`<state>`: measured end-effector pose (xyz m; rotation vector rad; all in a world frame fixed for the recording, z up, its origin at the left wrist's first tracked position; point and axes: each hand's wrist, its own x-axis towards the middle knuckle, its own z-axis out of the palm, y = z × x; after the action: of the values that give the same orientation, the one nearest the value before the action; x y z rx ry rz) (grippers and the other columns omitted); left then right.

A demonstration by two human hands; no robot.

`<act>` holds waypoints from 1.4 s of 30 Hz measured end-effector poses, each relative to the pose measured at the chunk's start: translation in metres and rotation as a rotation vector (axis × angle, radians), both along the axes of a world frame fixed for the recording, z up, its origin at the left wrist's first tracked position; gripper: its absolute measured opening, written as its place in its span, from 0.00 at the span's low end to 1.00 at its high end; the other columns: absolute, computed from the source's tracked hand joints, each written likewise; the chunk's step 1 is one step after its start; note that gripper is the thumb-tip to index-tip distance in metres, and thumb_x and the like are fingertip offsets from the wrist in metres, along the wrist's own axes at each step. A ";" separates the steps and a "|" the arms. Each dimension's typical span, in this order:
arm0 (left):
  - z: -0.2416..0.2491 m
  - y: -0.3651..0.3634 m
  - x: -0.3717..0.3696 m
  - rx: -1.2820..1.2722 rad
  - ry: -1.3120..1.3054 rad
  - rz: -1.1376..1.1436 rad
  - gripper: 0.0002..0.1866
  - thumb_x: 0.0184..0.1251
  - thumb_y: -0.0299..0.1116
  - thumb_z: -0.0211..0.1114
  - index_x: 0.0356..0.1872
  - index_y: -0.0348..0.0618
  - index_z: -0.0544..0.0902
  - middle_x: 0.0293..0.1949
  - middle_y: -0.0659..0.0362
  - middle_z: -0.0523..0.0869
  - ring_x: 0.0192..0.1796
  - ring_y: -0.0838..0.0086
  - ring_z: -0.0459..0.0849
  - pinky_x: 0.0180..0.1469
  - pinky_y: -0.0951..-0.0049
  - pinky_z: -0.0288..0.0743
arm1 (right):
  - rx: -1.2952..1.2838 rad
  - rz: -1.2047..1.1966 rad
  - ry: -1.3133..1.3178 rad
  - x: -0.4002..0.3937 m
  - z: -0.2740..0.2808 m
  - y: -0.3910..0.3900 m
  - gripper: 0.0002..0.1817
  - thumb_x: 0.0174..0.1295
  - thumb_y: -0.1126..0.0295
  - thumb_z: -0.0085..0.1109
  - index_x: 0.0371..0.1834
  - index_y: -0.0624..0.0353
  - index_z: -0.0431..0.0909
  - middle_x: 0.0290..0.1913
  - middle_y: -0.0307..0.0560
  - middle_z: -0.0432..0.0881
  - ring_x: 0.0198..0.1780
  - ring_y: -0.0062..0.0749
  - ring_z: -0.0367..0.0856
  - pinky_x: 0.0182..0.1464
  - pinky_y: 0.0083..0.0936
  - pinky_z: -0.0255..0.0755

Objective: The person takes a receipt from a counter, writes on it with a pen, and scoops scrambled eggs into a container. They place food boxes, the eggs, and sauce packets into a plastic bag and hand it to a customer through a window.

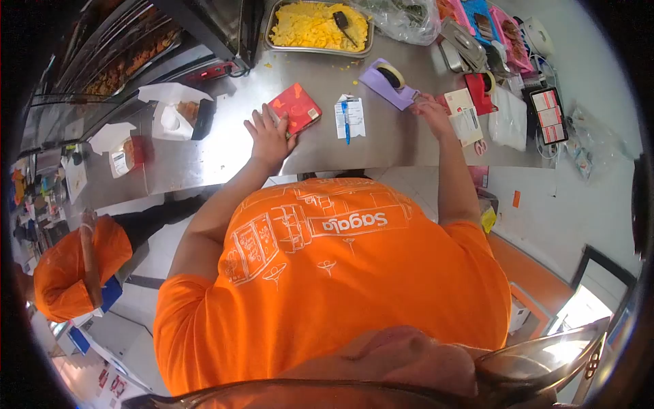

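Note:
My left hand (268,134) lies flat on the steel counter (204,157) with spread fingers, its fingertips on the left edge of a small red box (297,108). My right hand (432,111) sits further right, fingers curled at the near end of a purple tape dispenser (381,84) that holds a roll of tape. Whether those fingers pinch the tape end is not clear. My orange shirt fills the lower middle of the view.
Between my hands lies a receipt with a blue pen (349,118). A metal tray of yellow food (317,27) stands behind. Open white paper boxes (174,112) sit left; a red tape dispenser (480,92), papers and a tablet (548,116) sit right. Another person in orange (75,266) is at lower left.

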<state>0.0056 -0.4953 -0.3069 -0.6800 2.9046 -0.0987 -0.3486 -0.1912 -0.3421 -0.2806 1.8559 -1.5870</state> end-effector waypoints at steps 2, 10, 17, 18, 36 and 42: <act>0.001 0.005 -0.008 0.038 0.027 0.065 0.34 0.66 0.59 0.53 0.69 0.52 0.68 0.72 0.32 0.54 0.71 0.32 0.54 0.65 0.26 0.47 | 0.235 -0.030 0.239 0.010 -0.034 0.001 0.12 0.61 0.73 0.53 0.42 0.70 0.81 0.56 0.53 0.77 0.47 0.35 0.83 0.46 0.26 0.75; 0.000 0.002 -0.015 0.233 0.288 0.080 0.34 0.53 0.55 0.68 0.59 0.49 0.74 0.66 0.35 0.62 0.66 0.39 0.59 0.63 0.35 0.53 | -0.062 0.416 -0.389 0.173 -0.031 -0.069 0.12 0.65 0.64 0.53 0.38 0.59 0.83 0.39 0.42 0.85 0.40 0.26 0.79 0.45 0.24 0.71; -0.012 0.002 -0.011 0.156 0.411 0.039 0.32 0.55 0.54 0.68 0.59 0.51 0.74 0.68 0.38 0.59 0.70 0.41 0.56 0.64 0.33 0.50 | 0.028 0.231 0.013 0.240 -0.035 -0.179 0.15 0.67 0.62 0.57 0.31 0.63 0.82 0.36 0.47 0.84 0.39 0.32 0.79 0.44 0.27 0.71; -0.012 0.001 -0.009 0.181 0.406 0.028 0.31 0.55 0.53 0.68 0.59 0.54 0.74 0.68 0.38 0.58 0.71 0.40 0.55 0.64 0.31 0.49 | 0.068 0.233 0.109 0.240 -0.034 -0.183 0.14 0.66 0.62 0.58 0.31 0.64 0.82 0.36 0.49 0.83 0.39 0.34 0.80 0.44 0.28 0.71; 0.041 0.018 -0.069 0.541 0.528 -0.291 0.18 0.58 0.30 0.62 0.52 0.43 0.76 0.57 0.47 0.74 0.64 0.49 0.70 0.64 0.49 0.66 | 0.501 0.165 0.768 -0.012 -0.007 -0.040 0.11 0.69 0.63 0.54 0.43 0.58 0.79 0.47 0.52 0.77 0.51 0.47 0.78 0.51 0.40 0.72; -0.006 0.040 -0.149 0.381 -0.015 -0.271 0.16 0.62 0.28 0.58 0.52 0.41 0.78 0.52 0.49 0.77 0.56 0.56 0.77 0.58 0.58 0.74 | 0.159 0.418 -0.020 -0.025 0.024 -0.019 0.13 0.69 0.62 0.53 0.37 0.59 0.82 0.48 0.40 0.81 0.51 0.34 0.79 0.53 0.32 0.72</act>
<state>-0.1435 -0.4553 -0.3128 -0.2210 2.8599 0.4054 -0.3734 -0.2102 -0.3179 -0.5389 1.7556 -1.1490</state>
